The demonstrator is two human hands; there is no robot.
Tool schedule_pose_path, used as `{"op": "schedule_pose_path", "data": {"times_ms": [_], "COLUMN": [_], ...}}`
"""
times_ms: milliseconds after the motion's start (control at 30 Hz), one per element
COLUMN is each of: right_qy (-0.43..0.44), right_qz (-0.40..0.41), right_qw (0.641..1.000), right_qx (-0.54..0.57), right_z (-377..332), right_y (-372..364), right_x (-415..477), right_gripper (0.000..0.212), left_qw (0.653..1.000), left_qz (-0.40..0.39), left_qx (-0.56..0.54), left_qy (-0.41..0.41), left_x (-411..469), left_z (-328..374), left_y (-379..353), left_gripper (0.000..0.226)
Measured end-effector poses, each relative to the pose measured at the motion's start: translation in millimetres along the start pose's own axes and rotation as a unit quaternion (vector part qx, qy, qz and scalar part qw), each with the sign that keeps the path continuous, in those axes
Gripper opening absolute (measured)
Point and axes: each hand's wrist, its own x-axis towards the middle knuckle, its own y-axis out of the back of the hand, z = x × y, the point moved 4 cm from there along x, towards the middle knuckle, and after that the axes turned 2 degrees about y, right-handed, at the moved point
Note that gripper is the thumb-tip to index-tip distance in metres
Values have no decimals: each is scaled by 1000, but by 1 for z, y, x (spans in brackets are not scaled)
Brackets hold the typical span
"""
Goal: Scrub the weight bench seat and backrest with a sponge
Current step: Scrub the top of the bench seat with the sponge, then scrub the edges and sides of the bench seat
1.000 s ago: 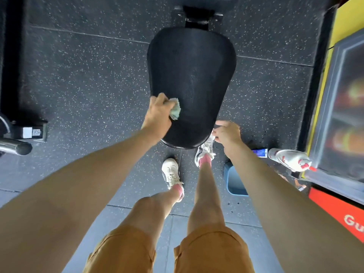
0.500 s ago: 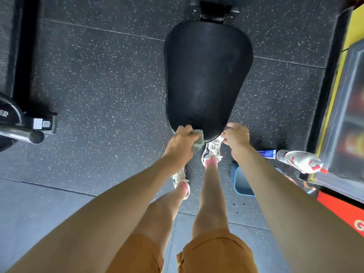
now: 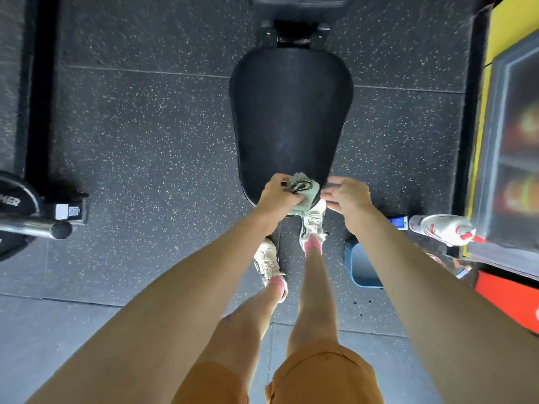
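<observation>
Sponge [image 3: 303, 191], pale green, sits at the near, narrow end of the black bench seat [image 3: 291, 121] in the head view. The left hand [image 3: 277, 197] has its grip curled round it. The right hand [image 3: 347, 197] is just beside the sponge, grip slack, holding nothing. A spray bottle [image 3: 440, 228] lies on the floor [image 3: 145, 141] at right.

Black padded tapered bench seat [image 3: 288, 123], narrow end nearest, pale green crumpled sponge [image 3: 303, 193] at that near edge, gripped by left hand [image 3: 277, 193]
</observation>
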Motion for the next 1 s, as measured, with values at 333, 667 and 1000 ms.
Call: {"op": "schedule_pose_path", "data": {"times_ms": [333, 667, 1000], "right_qy": [63, 7, 11], "right_qz": [-80, -124, -93], "right_qw": [990, 919, 953], "right_qx": [102, 374, 288], "right_z": [-28, -33, -53], "right_y": [14, 55, 99], "right_x": [-5, 10, 48], "right_gripper": [36, 30, 30], "left_qw": [962, 978, 957], "left_qz": [-140, -109, -174], "left_qx": [-212, -172, -229], "left_qy": [96, 41, 46], "left_x": [3, 27, 50], "left_z": [42, 90, 131], "left_y": [-18, -63, -103], "left_gripper": [23, 21, 30]}}
